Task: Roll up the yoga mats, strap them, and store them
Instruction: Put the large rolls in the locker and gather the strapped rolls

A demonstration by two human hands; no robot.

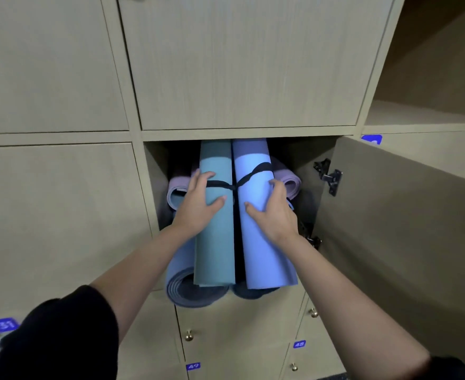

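Note:
Two rolled yoga mats stick halfway out of an open locker compartment [302, 152]. The teal mat [216, 242] is on the left, the light blue mat [258, 242] on the right. A black strap [242, 181] runs across both rolls. My left hand [198, 200] grips the teal mat from its left side. My right hand [276, 212] grips the light blue mat from its right side. Beneath them lie more rolled mats: a blue one [184, 286] at the lower left, a dark one [253, 293] under the right, and purple rolls [176, 187] further inside on both sides.
The locker door [395, 215] hangs open to the right on black hinges [328, 175]. Shut wooden locker doors surround the compartment, with brass knobs [189, 335] and blue number tags [193, 366] below. An open shelf [423, 113] sits at the upper right.

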